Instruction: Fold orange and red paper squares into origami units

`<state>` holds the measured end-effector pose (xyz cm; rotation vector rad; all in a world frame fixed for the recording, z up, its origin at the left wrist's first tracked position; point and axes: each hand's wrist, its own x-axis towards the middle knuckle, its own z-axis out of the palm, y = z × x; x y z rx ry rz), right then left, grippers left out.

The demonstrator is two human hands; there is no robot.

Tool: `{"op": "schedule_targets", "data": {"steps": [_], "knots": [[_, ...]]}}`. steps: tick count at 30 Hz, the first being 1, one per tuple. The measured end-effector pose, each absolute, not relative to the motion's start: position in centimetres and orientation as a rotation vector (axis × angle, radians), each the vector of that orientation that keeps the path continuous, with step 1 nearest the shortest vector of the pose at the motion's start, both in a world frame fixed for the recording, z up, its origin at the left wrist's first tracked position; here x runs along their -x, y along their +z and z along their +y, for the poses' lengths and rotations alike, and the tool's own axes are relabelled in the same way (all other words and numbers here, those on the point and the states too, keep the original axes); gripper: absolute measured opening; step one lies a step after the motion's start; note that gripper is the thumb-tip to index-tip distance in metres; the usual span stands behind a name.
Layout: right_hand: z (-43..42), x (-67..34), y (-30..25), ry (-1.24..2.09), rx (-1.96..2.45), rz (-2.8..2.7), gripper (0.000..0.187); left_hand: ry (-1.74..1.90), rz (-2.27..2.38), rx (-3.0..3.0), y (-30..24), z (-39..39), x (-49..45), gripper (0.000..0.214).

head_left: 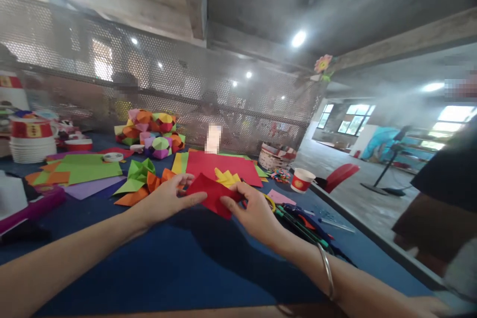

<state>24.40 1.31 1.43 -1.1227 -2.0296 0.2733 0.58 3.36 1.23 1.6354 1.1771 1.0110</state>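
Note:
Between my hands, raised above the blue tabletop [156,273], is a piece of red paper [214,198]. My left hand [173,198] pinches its left side, thumb on the near face. On the right side, my right hand [251,208] grips it the same way, with a silver bangle on that wrist. Just behind the paper lie a yellow folded paper piece [226,177] and a stack of red sheets [242,166]. Left of them sit green folded pieces [140,175] and orange folded pieces [153,182].
Finished paper balls [160,144] are piled at the back left. Stacked paper cups [33,141] and green sheets [87,169] stand left. A basket [276,155], a paper cup [302,180] and tools [305,226] lie right. A person [439,184] stands beyond the table edge.

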Motion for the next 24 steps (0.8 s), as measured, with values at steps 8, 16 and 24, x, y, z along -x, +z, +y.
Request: {"op": "schedule_targets", "data": {"steps": [8,16,24], "knots": [[1.9,-20.9,0.8,0.17,0.923,-1.958,0.018,1.064,0.893,-1.342,1.6,3.3,-0.1,0.061],[2.7,-21.3,-0.4,0.282,0.963,-1.966,0.005,1.063,0.839,-1.327,1.5,3.0,-0.5,0.053],[3.1,-22.1,-0.6,0.331,0.975,-1.885,0.015,1.118,0.901,-1.338,1.7,3.2,-0.5,0.057]]}}
